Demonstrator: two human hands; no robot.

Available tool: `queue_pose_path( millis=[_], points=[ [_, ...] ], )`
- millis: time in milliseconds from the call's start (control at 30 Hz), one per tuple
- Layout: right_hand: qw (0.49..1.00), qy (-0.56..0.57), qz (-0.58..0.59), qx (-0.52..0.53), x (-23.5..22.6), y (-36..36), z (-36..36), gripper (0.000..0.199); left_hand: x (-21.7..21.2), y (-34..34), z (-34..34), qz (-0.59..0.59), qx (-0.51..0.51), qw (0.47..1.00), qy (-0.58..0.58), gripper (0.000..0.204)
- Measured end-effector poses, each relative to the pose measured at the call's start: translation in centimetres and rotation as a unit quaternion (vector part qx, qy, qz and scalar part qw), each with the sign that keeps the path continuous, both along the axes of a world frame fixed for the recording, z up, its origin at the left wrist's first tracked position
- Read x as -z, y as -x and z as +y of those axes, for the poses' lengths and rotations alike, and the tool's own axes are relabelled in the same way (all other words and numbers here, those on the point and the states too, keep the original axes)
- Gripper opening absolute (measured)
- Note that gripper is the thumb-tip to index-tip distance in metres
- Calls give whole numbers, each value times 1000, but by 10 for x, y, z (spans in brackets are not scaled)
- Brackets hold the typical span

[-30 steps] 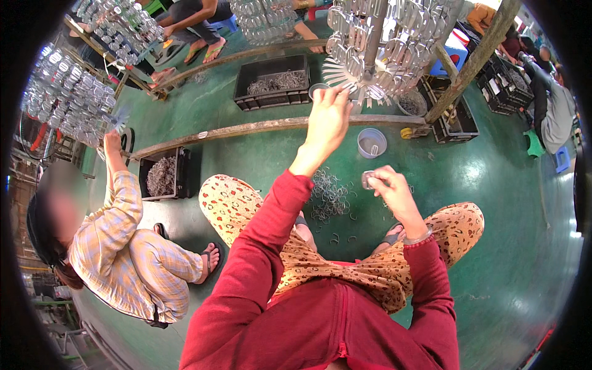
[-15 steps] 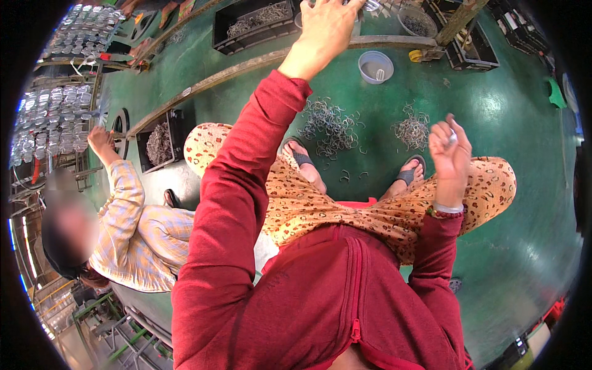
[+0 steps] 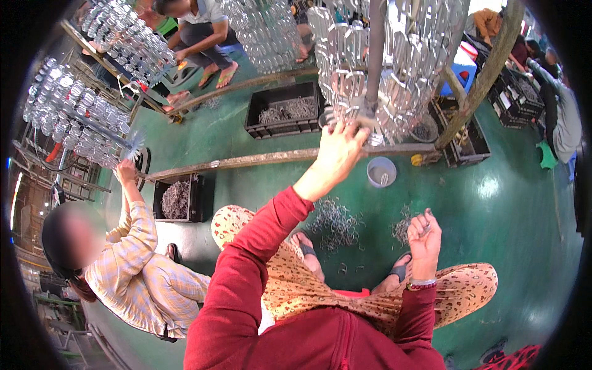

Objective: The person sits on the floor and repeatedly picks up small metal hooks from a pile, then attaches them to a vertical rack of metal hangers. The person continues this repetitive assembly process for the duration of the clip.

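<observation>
My left hand (image 3: 338,154) reaches forward to the lower end of a hanging rack (image 3: 374,61). Its fingertips touch the rack's foot and are partly lost in blur, so their grip does not show. Shiny looped metal pieces (image 3: 345,83) hang in tiers around the rack's central pole. Above my right knee, my right hand (image 3: 425,239) is raised with its fingers curled closed. Something small and pale shows among those fingers, too small to name. On the floor between my feet lie a pile of small curved metal pieces (image 3: 334,225) and a smaller pile (image 3: 402,231).
A wooden rail (image 3: 246,160) crosses ahead of me, with a pale bowl (image 3: 382,172) just this side. Black crates (image 3: 283,131) of metal pieces stand beyond it; another crate (image 3: 179,216) is at left. A person (image 3: 132,234) sits close on my left, near more racks (image 3: 80,117).
The view has tilted up, bringing the hanging rack and people beyond into sight. My left hand stays stretched forward at the rack. My right hand's fingers have curled in more tightly.
</observation>
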State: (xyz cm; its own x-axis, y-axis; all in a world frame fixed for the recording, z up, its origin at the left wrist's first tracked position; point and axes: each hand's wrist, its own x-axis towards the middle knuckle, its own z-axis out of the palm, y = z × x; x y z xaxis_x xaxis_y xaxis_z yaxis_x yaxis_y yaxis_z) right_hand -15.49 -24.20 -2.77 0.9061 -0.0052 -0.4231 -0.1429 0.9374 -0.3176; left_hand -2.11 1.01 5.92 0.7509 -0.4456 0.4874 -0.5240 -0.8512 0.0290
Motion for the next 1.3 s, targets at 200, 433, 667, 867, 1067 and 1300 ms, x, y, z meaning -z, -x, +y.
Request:
queue_pose_path(
  millis=[200,433,667,867,1067,1300],
  points=[
    [999,25,-13,-33,-3,-10,14,2,11,2,4,-51,-22,998,-8,43],
    [997,31,-44,-56,-3,-10,8,7,6,9,2,-18,-33,999,9,36],
    [995,53,-44,-65,-8,-7,12,7,-15,16,5,14,12,999,38,27],
    [994,54,-47,-85,-11,-6,19,7,-18,18,12,38,25,996,75,29],
    [986,-38,-11,-159,1,-3,36,10,-18,22,24,28,24,986,163,28],
    [959,-131,5,-252,0,-9,85,45,-1,70,16,142,87,949,268,19]
  ],
)
